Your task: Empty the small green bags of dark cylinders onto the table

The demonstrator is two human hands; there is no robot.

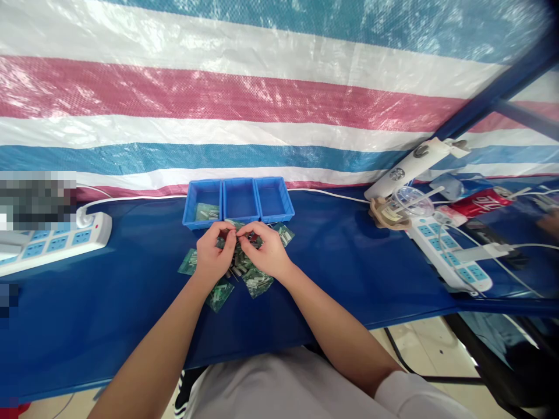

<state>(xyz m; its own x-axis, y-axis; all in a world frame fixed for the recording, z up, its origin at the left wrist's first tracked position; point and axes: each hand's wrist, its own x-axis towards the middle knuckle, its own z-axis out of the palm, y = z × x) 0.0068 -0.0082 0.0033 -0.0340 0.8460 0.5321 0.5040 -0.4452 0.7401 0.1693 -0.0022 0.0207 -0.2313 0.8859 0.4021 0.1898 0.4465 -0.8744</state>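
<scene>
My left hand (pixel 215 254) and my right hand (pixel 265 251) meet over the middle of the blue table (pixel 144 279). Thumb and forefinger of each hand are pinched together, the tips almost touching. Whatever lies between them is too small to make out. Under and around the hands are several small greenish clear bags (pixel 257 283) with metal pieces inside, and loose silvery metal parts (pixel 237 270). Just beyond stand three joined blue bins; the left bin (pixel 187 209) holds one such bag, while the middle bin (pixel 241 201) and right bin (pixel 274 198) show bare floors.
A white power strip (pixel 102 230) lies at the left, another power strip (pixel 480 280) at the right. Near the right one are a white tumbler (pixel 404 169), a clear plastic cup (pixel 413 202) and a red can (pixel 480 202). White cables (pixel 323 192) run along the back.
</scene>
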